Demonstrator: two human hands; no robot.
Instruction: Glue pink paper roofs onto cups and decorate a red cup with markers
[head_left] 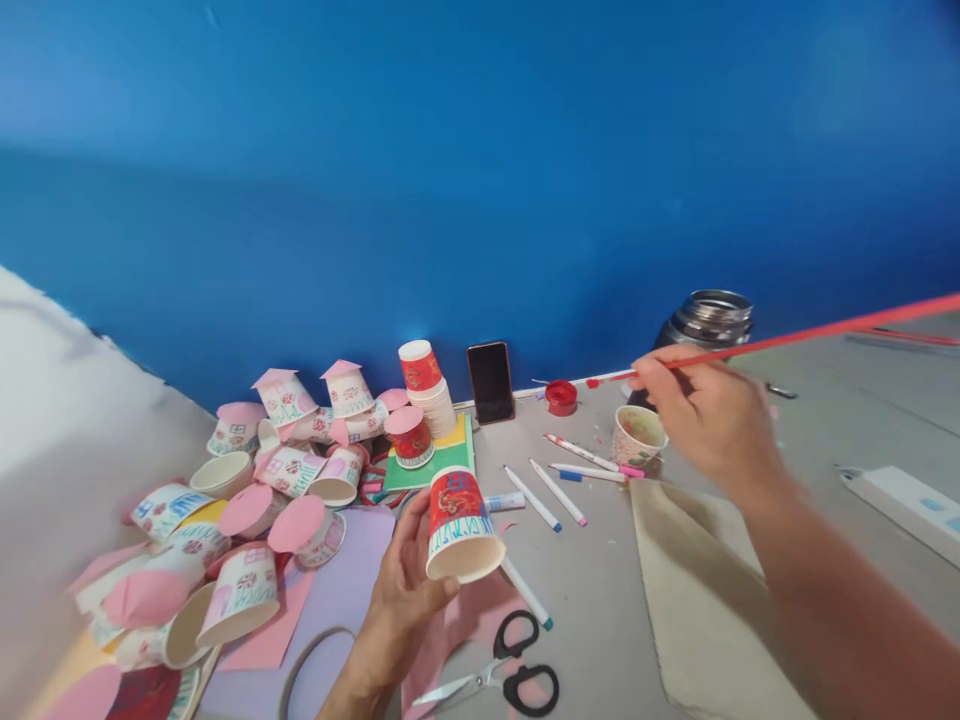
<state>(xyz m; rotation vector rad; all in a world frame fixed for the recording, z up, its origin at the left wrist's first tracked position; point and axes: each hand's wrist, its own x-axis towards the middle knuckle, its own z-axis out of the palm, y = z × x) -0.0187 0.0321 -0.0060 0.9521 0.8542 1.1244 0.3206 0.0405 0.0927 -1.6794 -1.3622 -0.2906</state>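
Head view: the left hand [401, 590] grasps a red paper cup [459, 525] at lower centre of the frame. At right, the right hand [709, 415] pinches a long red brush [810, 330], tip near a red paint lid [561, 397].

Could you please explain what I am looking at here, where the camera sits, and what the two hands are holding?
There is no machine here: a person wears one camera on the head, looking forward and down at their own bare hands against a blue wall. The left hand holds a red-painted paper cup upside down. The right hand holds a long red paintbrush whose tip reaches toward a small red paint pot. On the grey table lie a pile of decorated cups with pink lids, markers, black-handled scissors, a phone leaning on the wall, a small cup and a dark metal flask.
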